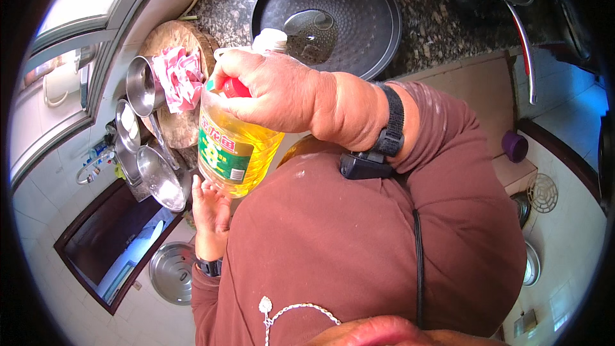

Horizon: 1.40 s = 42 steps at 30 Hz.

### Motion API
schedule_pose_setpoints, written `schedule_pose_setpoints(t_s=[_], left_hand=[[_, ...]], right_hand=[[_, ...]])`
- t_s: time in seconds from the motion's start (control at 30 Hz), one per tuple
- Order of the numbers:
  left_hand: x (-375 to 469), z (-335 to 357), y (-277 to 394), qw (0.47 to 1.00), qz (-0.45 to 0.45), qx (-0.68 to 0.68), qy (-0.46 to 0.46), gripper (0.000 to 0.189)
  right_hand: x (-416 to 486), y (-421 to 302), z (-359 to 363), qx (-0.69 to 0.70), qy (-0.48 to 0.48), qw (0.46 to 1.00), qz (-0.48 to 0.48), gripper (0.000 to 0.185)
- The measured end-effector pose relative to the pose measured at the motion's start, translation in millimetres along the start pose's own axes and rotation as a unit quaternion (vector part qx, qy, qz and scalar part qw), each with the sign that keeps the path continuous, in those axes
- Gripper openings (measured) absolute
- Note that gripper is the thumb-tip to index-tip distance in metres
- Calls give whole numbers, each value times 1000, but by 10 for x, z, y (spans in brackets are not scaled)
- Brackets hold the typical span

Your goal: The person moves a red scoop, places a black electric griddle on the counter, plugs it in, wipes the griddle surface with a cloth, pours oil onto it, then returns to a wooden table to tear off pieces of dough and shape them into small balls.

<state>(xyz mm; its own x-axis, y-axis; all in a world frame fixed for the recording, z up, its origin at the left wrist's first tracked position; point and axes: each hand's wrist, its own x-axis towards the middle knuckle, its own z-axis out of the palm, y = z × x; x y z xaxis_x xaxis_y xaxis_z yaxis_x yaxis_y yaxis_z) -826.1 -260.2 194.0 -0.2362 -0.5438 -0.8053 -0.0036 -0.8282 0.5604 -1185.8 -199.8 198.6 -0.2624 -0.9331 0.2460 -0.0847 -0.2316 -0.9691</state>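
Observation:
My right hand [274, 91] is closed around the upper part of a clear plastic bottle of yellow cooking oil [264, 156]. A red cap-like piece [236, 88] shows between its thumb and fingers. The bottle has a white spout [270, 40] and a green label, and leans with its top toward the pan. My left hand [214, 211] is just below the bottle's base, palm visible and fingers apart; whether it touches the base is unclear. Beyond the bottle, a wide black dimpled pan [362, 24] holds a pool of oil [311, 41].
A round wooden chopping board [175, 127] carries a crumpled pink-and-white cloth-like item [180, 79]. Steel saucepan [142, 85] and steel bowl [161, 178] stand at the left. A red-handled pan [526, 48] overhangs the speckled counter [435, 33] at the right.

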Motion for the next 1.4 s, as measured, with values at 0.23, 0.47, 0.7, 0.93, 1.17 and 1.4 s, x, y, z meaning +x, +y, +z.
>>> schedule_pose_setpoints(t_s=[0.23, 0.47, 0.7, 0.93, 1.17, 1.4], left_hand=[[221, 72, -147, 998, 3, -25, -55, 71], [534, 280, -269, 989, -17, -74, -125, 71], [180, 349, -379, 955, 125, 169, -207, 62], [796, 290, -367, 974, 61, -78, -205, 57], [1289, 313, -353, 957, 17, -211, -200, 53], [1546, 419, -382, 943, -2, -284, -175, 52]], right_hand=[[103, -248, -10, -17, 13, 997, -81, 25], [250, -598, 219, -19, -5, 992, -121, 25], [361, -754, 548, -25, -91, 990, -101, 25], [420, -799, 843, -25, -111, 987, -110, 27], [458, -783, 1079, -98, -177, 969, -138, 25], [511, -1019, 963, -178, -234, 940, -171, 42]])
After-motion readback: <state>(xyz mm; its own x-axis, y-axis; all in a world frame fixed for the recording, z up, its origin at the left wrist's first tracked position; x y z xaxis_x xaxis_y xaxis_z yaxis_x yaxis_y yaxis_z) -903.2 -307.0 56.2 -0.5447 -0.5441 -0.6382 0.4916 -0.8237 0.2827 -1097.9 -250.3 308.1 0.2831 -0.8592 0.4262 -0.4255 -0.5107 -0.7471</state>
